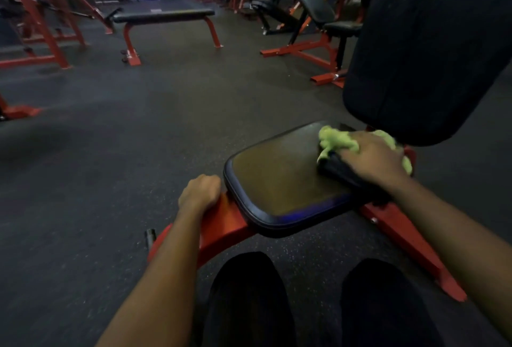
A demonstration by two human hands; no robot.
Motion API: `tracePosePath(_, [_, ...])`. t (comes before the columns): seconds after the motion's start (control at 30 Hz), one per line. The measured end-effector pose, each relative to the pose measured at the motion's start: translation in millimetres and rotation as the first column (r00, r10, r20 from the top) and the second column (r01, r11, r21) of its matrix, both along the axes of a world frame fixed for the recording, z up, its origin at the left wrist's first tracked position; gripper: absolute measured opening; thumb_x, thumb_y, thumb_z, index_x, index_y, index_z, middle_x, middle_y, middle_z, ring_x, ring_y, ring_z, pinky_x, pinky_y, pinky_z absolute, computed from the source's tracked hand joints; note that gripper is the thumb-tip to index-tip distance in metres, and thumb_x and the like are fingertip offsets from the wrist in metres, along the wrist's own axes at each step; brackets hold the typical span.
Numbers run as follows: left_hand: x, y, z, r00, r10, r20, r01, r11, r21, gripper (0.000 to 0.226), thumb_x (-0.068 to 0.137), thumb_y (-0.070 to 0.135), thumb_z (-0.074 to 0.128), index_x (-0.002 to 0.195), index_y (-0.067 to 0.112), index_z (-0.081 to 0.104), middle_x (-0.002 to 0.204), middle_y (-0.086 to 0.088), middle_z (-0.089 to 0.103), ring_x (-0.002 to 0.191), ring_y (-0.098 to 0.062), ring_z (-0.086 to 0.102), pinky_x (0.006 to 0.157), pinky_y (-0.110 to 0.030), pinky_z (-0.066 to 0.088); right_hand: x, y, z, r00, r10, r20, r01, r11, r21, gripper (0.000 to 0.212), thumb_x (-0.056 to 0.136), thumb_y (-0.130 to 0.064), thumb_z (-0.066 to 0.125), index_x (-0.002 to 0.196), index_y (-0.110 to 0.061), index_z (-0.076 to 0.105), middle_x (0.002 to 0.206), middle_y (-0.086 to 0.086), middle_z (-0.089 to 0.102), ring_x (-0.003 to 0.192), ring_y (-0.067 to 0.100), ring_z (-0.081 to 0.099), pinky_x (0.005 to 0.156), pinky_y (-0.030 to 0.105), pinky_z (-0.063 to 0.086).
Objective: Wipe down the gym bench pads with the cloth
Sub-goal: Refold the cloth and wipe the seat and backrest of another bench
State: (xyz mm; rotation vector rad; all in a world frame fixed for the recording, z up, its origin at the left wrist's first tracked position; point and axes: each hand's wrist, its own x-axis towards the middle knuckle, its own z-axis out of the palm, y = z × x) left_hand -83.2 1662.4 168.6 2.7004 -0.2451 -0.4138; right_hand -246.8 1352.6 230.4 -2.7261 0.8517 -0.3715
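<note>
The green cloth (336, 140) is clutched, bunched, in the right hand (374, 156) and pressed onto the far right end of the seat pad (277, 177), beside the backrest pad (429, 41). The red frame (221, 224) is gripped by the left hand (199, 191), fingers curled round it. Wiping is judged to be under way on the seat pad. The backrest pad likely remains to be done.

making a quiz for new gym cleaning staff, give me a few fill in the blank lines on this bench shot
1. The right hand holds a ____ cloth against the seat pad.
2. The left hand grips the bench's ____ frame.
3. The backrest pad rises on the person's ____ side.

Missing words: green; red; right
</note>
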Motion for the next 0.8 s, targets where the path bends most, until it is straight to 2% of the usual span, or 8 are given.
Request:
tracePosePath(0.07, [-7, -1, -1, 1.000, 0.025, 0.005, -0.026, 0.999, 0.035, 0.049, 0.092, 0.030, 0.031, 0.121, 0.007, 0.062, 0.133, -0.020, 0.057, 0.116, -0.038, 0.056, 0.089, -0.043, 0.043, 30, -1, 11, 0.994, -0.092, -0.062, 0.090, 0.996, -0.020, 0.051, 0.093, -0.058, 0.042, 0.136, -0.035, 0.057, 0.147, 0.002, 0.054, 0.135, 0.032, 0.048, 0.110, 0.059, 0.031])
tracePosePath(0.13, [-12, 0, -5, 1.000, 0.019, 0.015, -0.020, 0.997, 0.076, 0.051, 0.092, 0.032, 0.029, 0.124, 0.008, 0.061, 0.136, -0.018, 0.057, 0.118, -0.037, 0.056, 0.091, -0.044, 0.043, 43, 28, 2, 0.995, -0.025, -0.092, 0.017, 0.997, -0.081, 0.056, 0.090, -0.060, 0.038, 0.136, -0.033, 0.057, 0.146, 0.002, 0.055, 0.134, 0.032, 0.049, 0.114, 0.061, 0.026])
tracePosePath(0.23, [-13, -2, -5, 0.999, -0.005, 0.037, 0.001, 0.995, 0.100, 0.051, 0.093, 0.034, 0.030, 0.124, 0.010, 0.062, 0.134, -0.018, 0.058, 0.116, -0.037, 0.057, 0.091, -0.044, 0.044, -3, 71, -21, 0.973, 0.226, 0.042, -0.220, 0.968, -0.121, 0.064, 0.083, -0.064, 0.033, 0.137, -0.042, 0.056, 0.146, -0.007, 0.057, 0.136, 0.021, 0.048, 0.116, 0.058, 0.025])
tracePosePath(0.33, [-13, -4, -6, 0.998, -0.040, 0.052, 0.033, 0.992, 0.123, 0.050, 0.092, 0.034, 0.030, 0.122, 0.014, 0.064, 0.132, -0.016, 0.060, 0.114, -0.036, 0.058, 0.088, -0.043, 0.043, -40, 45, -21, 0.957, 0.259, 0.131, -0.253, 0.966, -0.058, 0.065, 0.079, -0.066, 0.036, 0.137, -0.045, 0.056, 0.145, -0.011, 0.056, 0.136, 0.018, 0.048, 0.113, 0.051, 0.034])
tracePosePath(0.53, [-10, -5, -14, 0.989, 0.008, 0.149, -0.023, 0.994, 0.103, 0.048, 0.093, 0.035, 0.029, 0.117, 0.017, 0.067, 0.130, -0.017, 0.061, 0.113, -0.037, 0.059, 0.082, -0.042, 0.040, 78, -35, 10, 0.983, 0.135, -0.121, -0.139, 0.990, -0.030, 0.049, 0.095, -0.053, 0.045, 0.138, -0.032, 0.057, 0.145, 0.007, 0.056, 0.130, 0.035, 0.051, 0.105, 0.049, 0.042])
tracePosePath(0.63, [-4, -5, -19, 0.989, 0.013, 0.146, -0.029, 0.994, 0.107, 0.051, 0.094, 0.034, 0.025, 0.119, 0.015, 0.066, 0.129, -0.015, 0.062, 0.113, -0.035, 0.058, 0.079, -0.042, 0.037, 146, -29, 18, 0.967, 0.053, -0.250, -0.046, 0.998, 0.033, 0.058, 0.095, -0.058, 0.042, 0.143, -0.028, 0.054, 0.151, 0.008, 0.051, 0.138, 0.035, 0.047, 0.113, 0.056, 0.028])
tracePosePath(0.7, [-1, -6, -20, 0.989, 0.028, 0.145, -0.043, 0.994, 0.101, 0.053, 0.094, 0.036, 0.025, 0.120, 0.013, 0.065, 0.130, -0.016, 0.061, 0.114, -0.035, 0.058, 0.080, -0.043, 0.037, 160, -9, 15, 0.951, 0.137, -0.276, -0.146, 0.989, -0.015, 0.059, 0.093, -0.059, 0.041, 0.140, -0.026, 0.057, 0.150, 0.006, 0.054, 0.139, 0.033, 0.045, 0.115, 0.060, 0.023])
tracePosePath(0.8, [-3, -8, -20, 0.987, 0.031, 0.158, -0.047, 0.994, 0.101, 0.051, 0.095, 0.037, 0.027, 0.119, 0.014, 0.065, 0.130, -0.018, 0.060, 0.114, -0.037, 0.058, 0.083, -0.044, 0.040, 108, 8, 0, 0.877, 0.469, -0.107, -0.474, 0.880, -0.028, 0.060, 0.084, -0.059, 0.041, 0.141, -0.045, 0.052, 0.156, -0.015, 0.045, 0.143, 0.021, 0.042, 0.110, 0.055, 0.031])
